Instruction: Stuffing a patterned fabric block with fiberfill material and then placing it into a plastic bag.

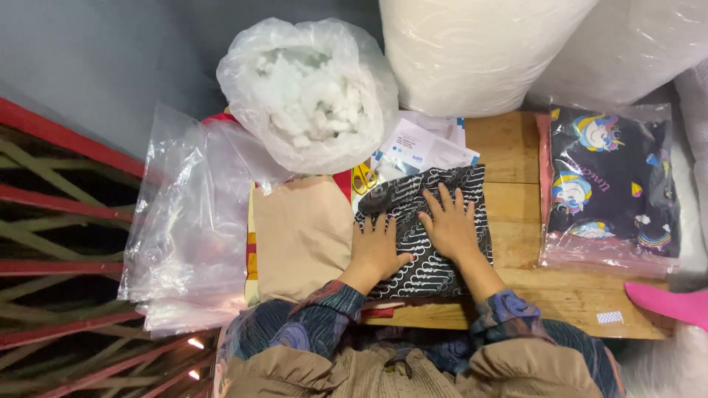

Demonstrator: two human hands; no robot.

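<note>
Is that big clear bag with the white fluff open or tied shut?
Open. The clear bag gapes at its top, the white stuffing showing uncovered inside.

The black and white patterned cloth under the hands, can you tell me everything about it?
The black patterned cloth is soft-looking fabric covered in wavy white lines, folded into a rough rectangle. It lies flat on the wooden table, its left edge against a tan cloth. The left hand and right hand both press on it, palms down, fingers spread. Yellow-handled scissors lie just above its top left corner.
</note>
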